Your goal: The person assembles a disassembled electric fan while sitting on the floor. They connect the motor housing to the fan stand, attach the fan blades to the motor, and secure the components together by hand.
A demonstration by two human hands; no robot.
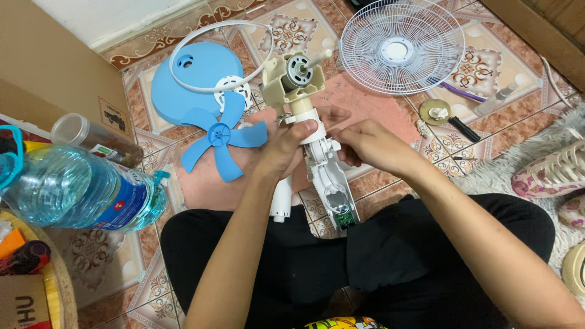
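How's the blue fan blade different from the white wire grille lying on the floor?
The blue fan blade is solid plastic with broad separate paddles around a small hub; the white wire grille is an open mesh of thin spokes inside a full round rim. The blade lies on the pink mat by the left hand; the grille sits farther off, on patterned tile. The grille looks wider. Both lie flat, detached.

Patterned floor tiles (487, 79), white wall (109, 15), grey shaggy rug (506, 170)
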